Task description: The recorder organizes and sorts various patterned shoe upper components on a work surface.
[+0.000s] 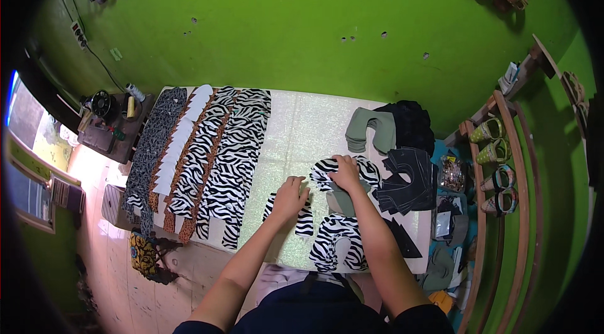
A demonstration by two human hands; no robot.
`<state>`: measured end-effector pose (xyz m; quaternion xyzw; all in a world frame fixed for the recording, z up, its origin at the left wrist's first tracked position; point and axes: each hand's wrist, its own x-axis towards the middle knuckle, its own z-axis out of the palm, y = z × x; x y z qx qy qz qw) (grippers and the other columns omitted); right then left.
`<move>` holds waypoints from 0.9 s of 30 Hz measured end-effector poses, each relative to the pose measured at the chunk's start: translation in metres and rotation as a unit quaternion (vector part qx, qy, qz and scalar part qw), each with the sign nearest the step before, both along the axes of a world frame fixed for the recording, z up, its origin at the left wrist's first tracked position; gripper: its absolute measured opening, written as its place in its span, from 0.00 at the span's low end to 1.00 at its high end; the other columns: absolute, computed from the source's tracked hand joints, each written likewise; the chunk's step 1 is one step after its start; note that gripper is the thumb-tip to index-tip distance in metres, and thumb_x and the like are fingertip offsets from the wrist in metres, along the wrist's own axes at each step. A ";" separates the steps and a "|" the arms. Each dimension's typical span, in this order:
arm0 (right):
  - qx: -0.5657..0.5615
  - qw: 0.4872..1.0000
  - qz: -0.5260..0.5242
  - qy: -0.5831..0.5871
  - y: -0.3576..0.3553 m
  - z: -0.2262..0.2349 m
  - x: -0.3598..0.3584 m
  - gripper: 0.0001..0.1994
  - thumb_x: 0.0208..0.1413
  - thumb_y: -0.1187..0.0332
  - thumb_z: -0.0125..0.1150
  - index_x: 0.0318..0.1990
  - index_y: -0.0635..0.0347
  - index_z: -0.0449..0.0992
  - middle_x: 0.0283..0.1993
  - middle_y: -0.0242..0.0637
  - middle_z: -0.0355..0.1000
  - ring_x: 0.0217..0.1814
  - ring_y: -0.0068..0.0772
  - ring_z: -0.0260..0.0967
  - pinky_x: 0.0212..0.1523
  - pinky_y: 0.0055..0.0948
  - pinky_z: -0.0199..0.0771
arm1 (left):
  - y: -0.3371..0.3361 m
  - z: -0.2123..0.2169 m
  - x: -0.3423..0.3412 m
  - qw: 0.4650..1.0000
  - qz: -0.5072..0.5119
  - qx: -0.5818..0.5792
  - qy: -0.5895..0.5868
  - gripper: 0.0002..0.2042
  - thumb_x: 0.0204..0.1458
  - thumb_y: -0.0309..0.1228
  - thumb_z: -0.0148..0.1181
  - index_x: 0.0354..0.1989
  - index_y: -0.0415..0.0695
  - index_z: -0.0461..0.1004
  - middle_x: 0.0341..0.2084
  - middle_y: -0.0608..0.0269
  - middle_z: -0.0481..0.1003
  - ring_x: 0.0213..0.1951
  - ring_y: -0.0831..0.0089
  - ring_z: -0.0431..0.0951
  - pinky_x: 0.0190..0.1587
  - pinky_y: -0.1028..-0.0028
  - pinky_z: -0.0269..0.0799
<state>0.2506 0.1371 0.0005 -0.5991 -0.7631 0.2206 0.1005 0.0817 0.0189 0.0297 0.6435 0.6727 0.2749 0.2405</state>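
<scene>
Surface: a pale, glittery tabletop, its far edge along the green wall, the person at its near edge.
Left hand: above the surface, right of its middle toward the near edge; the left hand is over a curved zebra-print piece, fingers bent and apart, thumb clear of the forefinger.
Right hand: farther from the near edge; the right hand lies on a zebra-print cutout, fingers slightly spread; whether they pinch it, I cannot tell.
Under the right wrist: a grey-green piece, partly covered by the hand and forearm.
Near edge: zebra-print pieces with a curved notch, just left of the right forearm.
Near right corner: a black pointed piece.
Right edge: dark pieces with pale outlines.
Far right corner: a stack of grey-green U-shaped pieces, beside black pieces.
Left edge: a dark grey patterned strip; next to it, inward, a white saw-edged strip, leopard-print edges and overlapping zebra-print rows, some ends hanging past the near edge.
Beyond the left edge: a small dark stand with thread spools.
Beyond the right edge: a wooden rack carrying green sandals and multicoloured sandals.
</scene>
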 end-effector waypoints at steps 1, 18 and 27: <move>0.028 0.999 0.030 0.018 -0.003 0.004 -0.002 0.29 0.38 0.66 0.67 0.52 0.49 0.66 0.49 0.38 0.62 0.55 0.42 0.56 0.56 0.41 0.56 | -0.001 -0.004 -0.001 1.000 0.003 0.013 -0.002 0.18 0.51 0.35 0.52 0.47 0.38 0.67 0.41 0.48 0.68 0.42 0.53 0.71 0.45 0.64 0.68; 0.242 0.935 0.151 0.210 -0.089 0.033 -0.008 0.10 0.44 0.71 0.59 0.36 0.58 0.75 0.38 0.35 0.69 0.43 0.40 0.66 0.42 0.37 0.66 | -0.006 -0.008 0.019 0.807 0.089 -0.148 -0.564 0.10 0.56 0.31 0.50 0.41 0.38 0.68 0.34 0.65 0.72 0.34 0.82 0.71 0.37 0.84 0.68; 0.037 0.935 0.070 0.345 -0.106 0.031 -0.004 0.14 0.46 0.68 0.63 0.40 0.64 0.73 0.40 0.41 0.68 0.43 0.37 0.69 0.38 0.30 0.70 | -0.023 -0.009 0.011 0.797 0.085 -0.170 -0.573 0.11 0.55 0.25 0.50 0.43 0.31 0.68 0.33 0.60 0.74 0.35 0.78 0.75 0.41 0.83 0.72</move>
